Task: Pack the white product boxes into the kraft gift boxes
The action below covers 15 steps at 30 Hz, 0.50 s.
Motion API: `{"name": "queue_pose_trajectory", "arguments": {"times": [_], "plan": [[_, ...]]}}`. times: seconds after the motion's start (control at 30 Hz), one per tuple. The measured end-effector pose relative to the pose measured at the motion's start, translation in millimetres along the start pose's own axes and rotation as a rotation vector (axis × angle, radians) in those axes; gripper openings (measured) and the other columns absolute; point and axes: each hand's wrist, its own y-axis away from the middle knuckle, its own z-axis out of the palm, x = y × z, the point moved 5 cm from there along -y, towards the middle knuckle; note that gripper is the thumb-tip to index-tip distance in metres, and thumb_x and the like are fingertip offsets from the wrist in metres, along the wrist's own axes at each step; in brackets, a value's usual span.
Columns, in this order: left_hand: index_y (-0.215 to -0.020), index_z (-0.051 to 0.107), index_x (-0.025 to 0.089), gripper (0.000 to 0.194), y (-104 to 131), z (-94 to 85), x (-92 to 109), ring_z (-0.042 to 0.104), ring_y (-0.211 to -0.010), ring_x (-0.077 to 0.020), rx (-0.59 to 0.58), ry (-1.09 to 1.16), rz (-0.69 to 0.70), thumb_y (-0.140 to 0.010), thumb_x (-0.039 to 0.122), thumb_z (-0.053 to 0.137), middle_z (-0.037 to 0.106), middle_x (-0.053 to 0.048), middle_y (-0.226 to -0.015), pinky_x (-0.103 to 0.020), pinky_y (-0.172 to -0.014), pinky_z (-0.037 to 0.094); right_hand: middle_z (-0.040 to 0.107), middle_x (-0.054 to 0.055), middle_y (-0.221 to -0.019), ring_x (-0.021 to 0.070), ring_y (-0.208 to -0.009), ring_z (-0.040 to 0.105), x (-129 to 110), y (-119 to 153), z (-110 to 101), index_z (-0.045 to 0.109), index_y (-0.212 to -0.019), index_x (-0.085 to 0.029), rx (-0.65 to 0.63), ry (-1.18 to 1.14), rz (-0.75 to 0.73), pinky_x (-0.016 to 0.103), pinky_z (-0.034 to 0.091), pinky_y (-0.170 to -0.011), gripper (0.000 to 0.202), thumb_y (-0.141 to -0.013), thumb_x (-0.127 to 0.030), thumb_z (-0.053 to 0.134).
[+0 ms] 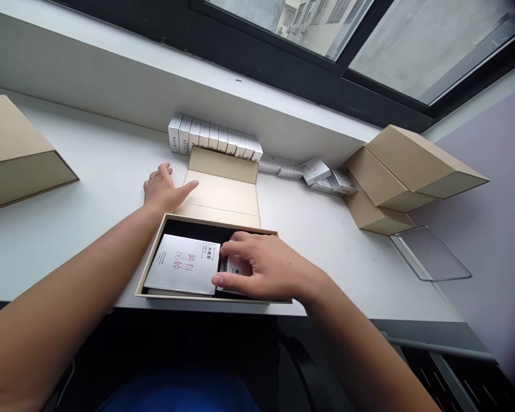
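An open beige box with a black inside stands at the front edge of the white table, its lid folded back away from me. In its left part lies a silver packet with printed characters. My right hand reaches into the right part, thumb and fingers around a smaller silver packet that is partly hidden beneath the hand. My left hand is over the table left of the lid, fingers apart and holding nothing.
A row of upright silver packets stands behind the lid, with more lying flat to its right. Closed beige boxes are stacked at the right, near a metal wire frame. Another beige box is at the far left.
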Motion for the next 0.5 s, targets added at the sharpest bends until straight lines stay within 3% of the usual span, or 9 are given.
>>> {"name": "queue_pose_trajectory", "arguments": {"times": [0.3,0.43,0.5], "plan": [[-0.143,0.046,0.021,0.093,-50,20.4,14,0.042,-0.137,-0.0386,-0.088,-0.127,0.189,-0.065,0.068,0.069,0.055,-0.015,-0.145,-0.048,-0.114,0.026,0.064,0.003,-0.093,0.0168,-0.081,0.060,-2,-6,8,0.077,-0.099,-0.029,0.001,0.006,-0.078,0.029,0.039,-0.067,0.044,-0.092,-0.066,0.055],[-0.147,0.043,0.022,0.099,-65,19.3,10,0.056,-0.126,-0.0344,-0.041,0.048,0.094,-0.061,0.054,0.078,0.065,-0.012,-0.133,-0.044,-0.110,0.036,0.068,0.003,-0.101,0.0183,-0.092,0.062,-6,-5,9,0.078,-0.085,-0.026,0.028,-0.067,-0.225,0.033,0.045,-0.082,0.038,-0.092,-0.059,0.060],[-0.139,0.054,0.025,0.087,-70,20.1,3,0.063,-0.115,-0.0314,-0.042,0.213,0.042,-0.058,0.045,0.080,0.071,-0.007,-0.122,-0.041,-0.103,0.043,0.068,0.004,-0.107,0.0199,-0.099,0.063,-3,-1,4,0.078,-0.087,-0.025,0.115,-0.155,-0.271,0.035,0.047,-0.089,0.038,-0.093,-0.058,0.059]]}}
